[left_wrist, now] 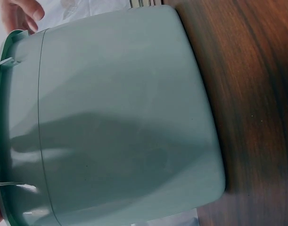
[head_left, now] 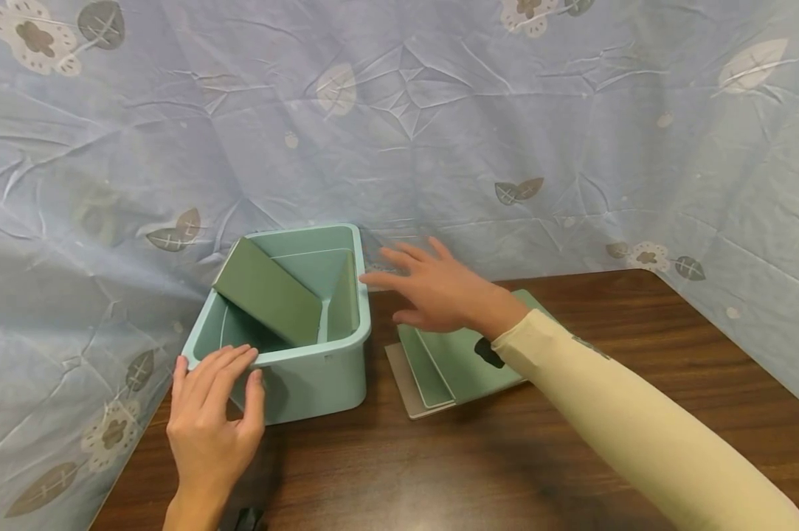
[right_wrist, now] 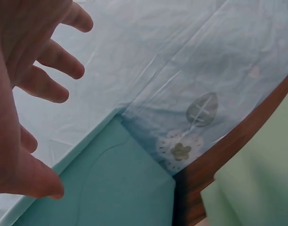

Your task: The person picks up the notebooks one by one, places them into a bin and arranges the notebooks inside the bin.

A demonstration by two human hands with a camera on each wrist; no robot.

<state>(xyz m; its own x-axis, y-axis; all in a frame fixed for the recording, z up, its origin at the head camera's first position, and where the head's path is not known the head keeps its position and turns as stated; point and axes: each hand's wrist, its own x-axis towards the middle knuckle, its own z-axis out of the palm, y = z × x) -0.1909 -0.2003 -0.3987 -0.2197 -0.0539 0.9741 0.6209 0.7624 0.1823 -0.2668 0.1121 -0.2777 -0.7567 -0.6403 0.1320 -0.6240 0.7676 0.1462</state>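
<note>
A pale teal plastic bin [head_left: 316, 383] stands on the table. Inside, a dark green hardcover book [head_left: 266, 291] leans at a slant, one corner above the left rim. A second green book [head_left: 344, 299] stands against the right inner wall. My left hand [head_left: 209, 420] rests its fingers on the bin's front-left rim, thumb in front; at the left edge of the left wrist view, only fingertips show by the rim. My right hand [head_left: 442, 287], fingers spread and holding nothing, hovers beside the right rim. In the right wrist view its fingers [right_wrist: 45, 89] overlap the rim.
Right of the bin lie light green book-like covers [head_left: 465, 369] over a beige one [head_left: 406, 380], partly under my right forearm. A floral cloth [head_left: 399, 147] hangs behind and beside the brown wooden table [head_left: 386, 472].
</note>
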